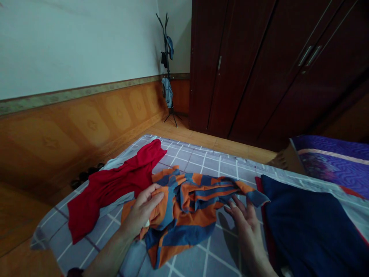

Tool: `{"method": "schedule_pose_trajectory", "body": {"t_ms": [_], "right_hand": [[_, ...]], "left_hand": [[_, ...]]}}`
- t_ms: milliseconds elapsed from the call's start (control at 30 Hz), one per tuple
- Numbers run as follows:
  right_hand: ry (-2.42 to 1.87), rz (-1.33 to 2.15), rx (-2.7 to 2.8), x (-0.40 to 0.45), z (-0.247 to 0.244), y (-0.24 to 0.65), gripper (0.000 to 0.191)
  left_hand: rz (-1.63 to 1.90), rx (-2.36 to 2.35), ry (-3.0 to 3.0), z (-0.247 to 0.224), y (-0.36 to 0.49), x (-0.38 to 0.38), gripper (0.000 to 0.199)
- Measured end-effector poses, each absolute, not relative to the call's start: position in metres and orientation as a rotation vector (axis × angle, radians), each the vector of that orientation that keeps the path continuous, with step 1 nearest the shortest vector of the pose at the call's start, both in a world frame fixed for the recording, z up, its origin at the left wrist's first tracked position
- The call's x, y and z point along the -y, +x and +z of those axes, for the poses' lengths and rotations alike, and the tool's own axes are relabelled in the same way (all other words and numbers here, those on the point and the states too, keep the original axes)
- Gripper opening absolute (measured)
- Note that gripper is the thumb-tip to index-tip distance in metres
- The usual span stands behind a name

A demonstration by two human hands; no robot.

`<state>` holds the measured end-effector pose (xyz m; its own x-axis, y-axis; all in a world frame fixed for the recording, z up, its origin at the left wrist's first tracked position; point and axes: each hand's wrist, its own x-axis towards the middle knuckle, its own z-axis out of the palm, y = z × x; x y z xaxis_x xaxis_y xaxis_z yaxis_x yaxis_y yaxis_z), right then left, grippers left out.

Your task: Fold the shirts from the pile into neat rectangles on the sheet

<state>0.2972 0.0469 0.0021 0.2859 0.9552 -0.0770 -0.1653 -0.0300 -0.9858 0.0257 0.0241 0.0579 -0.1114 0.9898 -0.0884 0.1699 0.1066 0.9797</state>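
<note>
An orange and blue-grey striped garment [196, 219] lies crumpled on the grey checked bed sheet [198, 261]. My left hand [145, 209] grips its left side, thumb and fingers closed on the cloth. At the garment's right end, my right hand [245, 219] has its fingers spread just below the edge of the fabric; whether the fingertips touch it is hard to tell. To the left is a crumpled red garment [115, 186] over a pale cloth. On the right lies a dark blue garment [308, 219], flat, with red fabric under its left edge.
Beyond the bed are a dark wooden wardrobe [248, 69] and a black coat stand [167, 69] holding a cap and cloths. A purple patterned quilt [340, 161] is at the right. Dark shoes [85, 175] sit by the left wall.
</note>
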Motion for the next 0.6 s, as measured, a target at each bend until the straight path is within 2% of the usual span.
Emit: {"method": "schedule_pose_trajectory", "body": {"t_ms": [67, 167, 267, 333, 367, 467, 600], "right_hand": [[-1.329, 0.944, 1.165, -0.033, 0.002, 0.288, 0.081], [-1.240, 0.646, 1.854, -0.011, 0.002, 0.275, 0.080], [-1.101, 0.459, 2.269, -0.003, 0.002, 0.267, 0.048], [-1.192, 0.377, 2.221, -0.010, 0.001, 0.274, 0.025], [-1.280, 0.334, 2.128, -0.017, 0.001, 0.281, 0.020], [-1.487, 0.118, 1.769, -0.041, 0.006, 0.307, 0.023], [-1.381, -0.117, 1.578, -0.041, 0.019, 0.312, 0.032]], "left_hand": [[1.246, -1.211, 0.904, 0.065, 0.044, -0.020, 0.024], [1.291, -1.041, 0.744, 0.071, 0.065, -0.019, 0.030], [1.321, -1.076, 0.751, 0.077, 0.065, -0.020, 0.032], [1.372, -1.170, 0.762, 0.082, 0.052, -0.023, 0.032], [1.411, -1.220, 0.767, 0.085, 0.044, -0.024, 0.034], [1.503, -1.325, 0.779, 0.091, 0.026, -0.028, 0.043], [1.502, -1.255, 0.712, 0.087, 0.032, -0.026, 0.060]]}}
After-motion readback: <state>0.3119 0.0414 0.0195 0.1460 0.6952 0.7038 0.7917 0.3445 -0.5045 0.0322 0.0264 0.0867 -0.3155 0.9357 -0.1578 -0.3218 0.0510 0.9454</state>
